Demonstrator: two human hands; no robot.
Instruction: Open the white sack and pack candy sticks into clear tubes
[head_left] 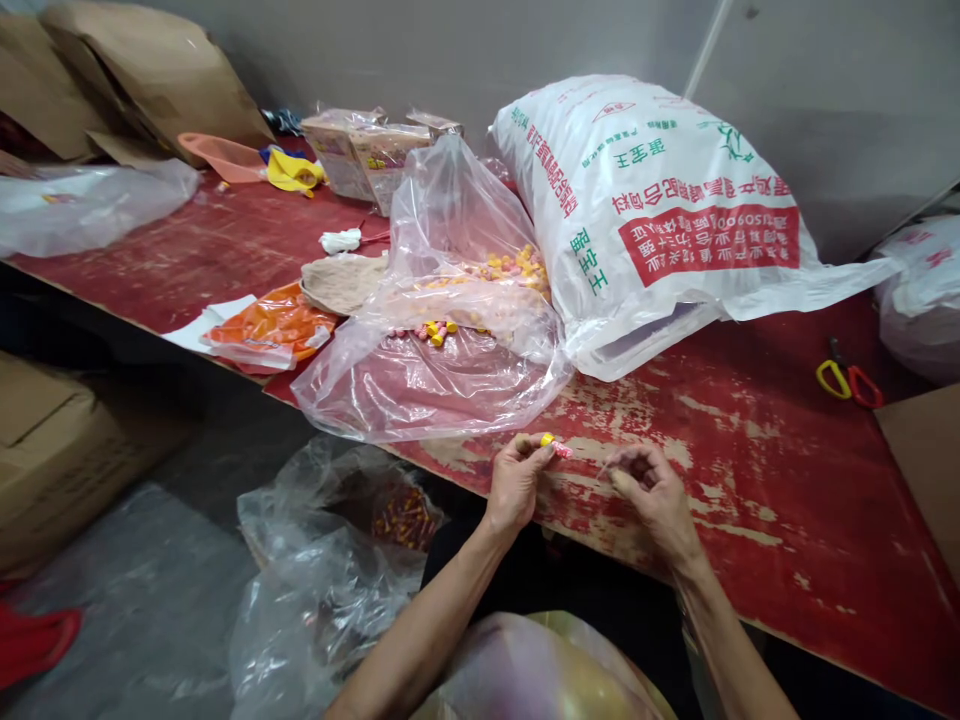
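My left hand (516, 485) pinches a small plastic piece with a yellow cap and a pink patterned body (556, 446) above the table's front edge. To its right, my right hand (651, 492) is closed, thumb against fingertips. Something thin and pale may stick out from those fingers, too small to name. Beyond my hands lies an open clear plastic bag (435, 390), with several similar yellow and pink pieces (517, 268) inside. Down by my lap, another clear bag (315, 570) holds more small yellow and red pieces (405, 515).
A big white printed sack (675, 190) stands at the back of the worn red table (825, 500). Scissors (850, 382) lie at right near a cardboard box (926, 450). An orange packet (277, 322), a grey cloth (343, 283) and boxed packs (367, 155) sit left.
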